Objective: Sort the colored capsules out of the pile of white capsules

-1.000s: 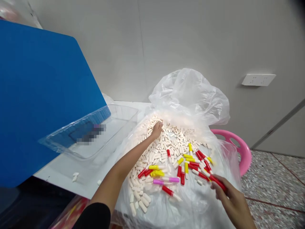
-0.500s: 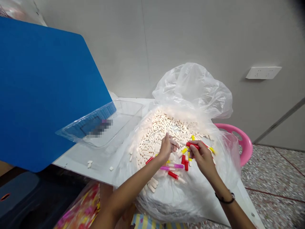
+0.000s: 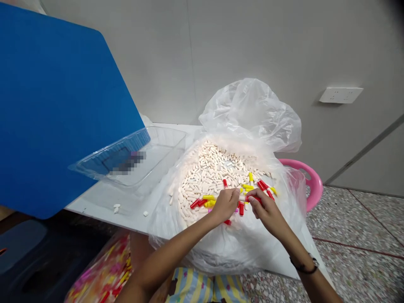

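My left hand point(image 3: 226, 204) is closed around a short white stick point(image 3: 242, 198), its fingers pinched over the pile. Against that stick's right end sits a red cap point(image 3: 248, 199), gripped by the fingertips of my right hand point(image 3: 267, 209). The two hands nearly meet, and my fingers hide much of both parts. Around them lie loose red caps point(image 3: 241, 208) and yellow caps point(image 3: 208, 197), several with white sticks in them. A heap of white rounded sticks point(image 3: 202, 176) spreads behind and to the left inside a clear plastic bag point(image 3: 233, 252).
A clear plastic tray point(image 3: 164, 162) stands left on the white table point(image 3: 94, 204), beside a blue board point(image 3: 63, 113). White bits point(image 3: 116, 208) lie near the table edge. A pink stool point(image 3: 314, 185) is at the right. Below left is a bag of coloured pieces point(image 3: 107, 269).
My hands have come together, the left moving toward the right. A white stick now shows between my left fingers and the red cap. The view has shifted slightly.
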The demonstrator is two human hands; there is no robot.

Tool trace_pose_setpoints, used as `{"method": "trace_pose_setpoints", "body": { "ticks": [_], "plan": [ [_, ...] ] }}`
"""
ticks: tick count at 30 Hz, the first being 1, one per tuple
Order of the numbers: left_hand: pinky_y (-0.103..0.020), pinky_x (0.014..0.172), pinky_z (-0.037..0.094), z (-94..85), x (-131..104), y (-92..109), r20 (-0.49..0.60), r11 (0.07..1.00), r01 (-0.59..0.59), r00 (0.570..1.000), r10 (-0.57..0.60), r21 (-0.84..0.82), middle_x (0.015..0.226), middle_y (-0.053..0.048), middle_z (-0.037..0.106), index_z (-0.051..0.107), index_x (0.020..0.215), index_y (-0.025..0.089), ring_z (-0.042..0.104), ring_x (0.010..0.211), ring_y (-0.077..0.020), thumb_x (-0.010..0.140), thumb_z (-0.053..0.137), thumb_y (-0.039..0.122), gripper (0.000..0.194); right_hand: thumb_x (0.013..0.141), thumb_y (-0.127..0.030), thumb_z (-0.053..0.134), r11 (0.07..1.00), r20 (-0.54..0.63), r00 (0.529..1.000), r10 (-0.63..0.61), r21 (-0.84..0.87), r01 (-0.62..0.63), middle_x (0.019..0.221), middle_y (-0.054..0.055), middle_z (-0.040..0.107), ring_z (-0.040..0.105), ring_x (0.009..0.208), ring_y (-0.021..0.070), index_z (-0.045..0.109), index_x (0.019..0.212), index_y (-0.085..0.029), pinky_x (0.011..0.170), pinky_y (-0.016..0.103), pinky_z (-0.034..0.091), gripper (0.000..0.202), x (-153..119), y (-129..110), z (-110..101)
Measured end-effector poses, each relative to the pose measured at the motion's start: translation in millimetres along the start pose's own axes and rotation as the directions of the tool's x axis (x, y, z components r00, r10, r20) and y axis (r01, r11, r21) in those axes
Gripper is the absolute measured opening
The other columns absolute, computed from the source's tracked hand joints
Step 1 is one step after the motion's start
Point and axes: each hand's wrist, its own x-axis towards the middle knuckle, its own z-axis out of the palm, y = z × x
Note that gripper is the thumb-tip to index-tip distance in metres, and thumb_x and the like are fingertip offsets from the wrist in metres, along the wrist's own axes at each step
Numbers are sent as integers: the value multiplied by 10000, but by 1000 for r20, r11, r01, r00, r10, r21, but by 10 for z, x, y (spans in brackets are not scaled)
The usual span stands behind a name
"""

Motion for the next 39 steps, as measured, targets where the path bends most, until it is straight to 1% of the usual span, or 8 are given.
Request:
{"method": "trace_pose_setpoints", "body": {
  "ticks": [6, 12, 16, 20, 23, 28, 34, 39],
  "plan": [
    [-227, 466, 329, -62, -70, 97, 121, 995, 102, 987, -101, -2, 388, 16, 440, 413, 490, 181, 383, 362, -89, 900, 237, 432, 513, 879, -436, 446, 978, -100, 984, -148, -166, 130, 816, 65, 646, 601, 690, 182, 556, 910, -196, 632, 310, 462, 266, -133, 25, -17],
    [-237, 555, 333, -114, -201, 225, 28, 922, -160, 987, 160, 353, 418, 10, 486, 446, 470, 181, 413, 427, -102, 887, 312, 374, 478, 868, -571, 378, 946, 161, 969, 190, 236, -224, 427, -23, 460, 415, 333, 110, 471, 608, -193, 376, 257, 346, 468, -194, 22, -45],
    [-242, 506, 343, -117, -197, 239, 91, 987, 54, 993, -69, 153, 354, -5, 427, 412, 403, 184, 401, 369, -103, 912, 199, 392, 589, 808, -495, 549, 999, -116, 993, -10, 44, 15, 704, 40, 636, 597, 570, 170, 564, 1028, -173, 578, 313, 493, 391, -275, 3, -48],
    [-247, 456, 280, -107, -229, 246, 118, 990, 109, 986, -119, 88, 348, 3, 379, 355, 421, 196, 363, 356, -104, 902, 210, 393, 540, 834, -442, 526, 979, -102, 979, -177, -122, 164, 784, 72, 660, 623, 679, 192, 617, 932, -191, 657, 326, 493, 284, -327, -21, -87],
    [-256, 497, 234, -122, -307, 231, -14, 954, -100, 994, 109, 284, 409, 5, 383, 356, 462, 191, 348, 418, -106, 886, 277, 385, 472, 842, -487, 500, 988, 87, 995, 57, 141, -69, 485, -25, 494, 484, 427, 123, 591, 799, -179, 451, 254, 396, 324, -346, -57, -114],
    [-253, 545, 231, -160, -364, 115, 61, 833, -339, 935, 348, 438, 486, 4, 394, 427, 539, 189, 363, 487, -119, 872, 351, 384, 393, 786, -562, 540, 750, 380, 881, 281, 486, -449, 404, -119, 236, 178, 306, 31, 541, 712, -158, 332, 194, 137, 411, -319, 4, -55],
    [-204, 521, 308, -238, -209, -149, -199, 978, 20, 978, -63, -210, 606, 26, 486, 482, 728, 180, 456, 536, -94, 818, 522, 325, 176, 780, -587, 505, 885, 120, 945, 304, 332, -326, 443, -56, 461, 426, 332, 87, 545, 703, -156, 363, 217, 309, 440, 0, 339, 156],
    [-112, 451, 323, -369, -294, -262, -121, 479, 105, 901, -417, -871, 674, 25, 527, 471, 817, 161, 488, 528, -32, 691, 604, 34, 223, 869, -309, 445, 932, 15, 994, 105, -349, -93, 747, 64, 654, 617, 650, 184, 594, 1079, -117, 613, 290, 454, 322, 351, 642, 57]
  ]
}}
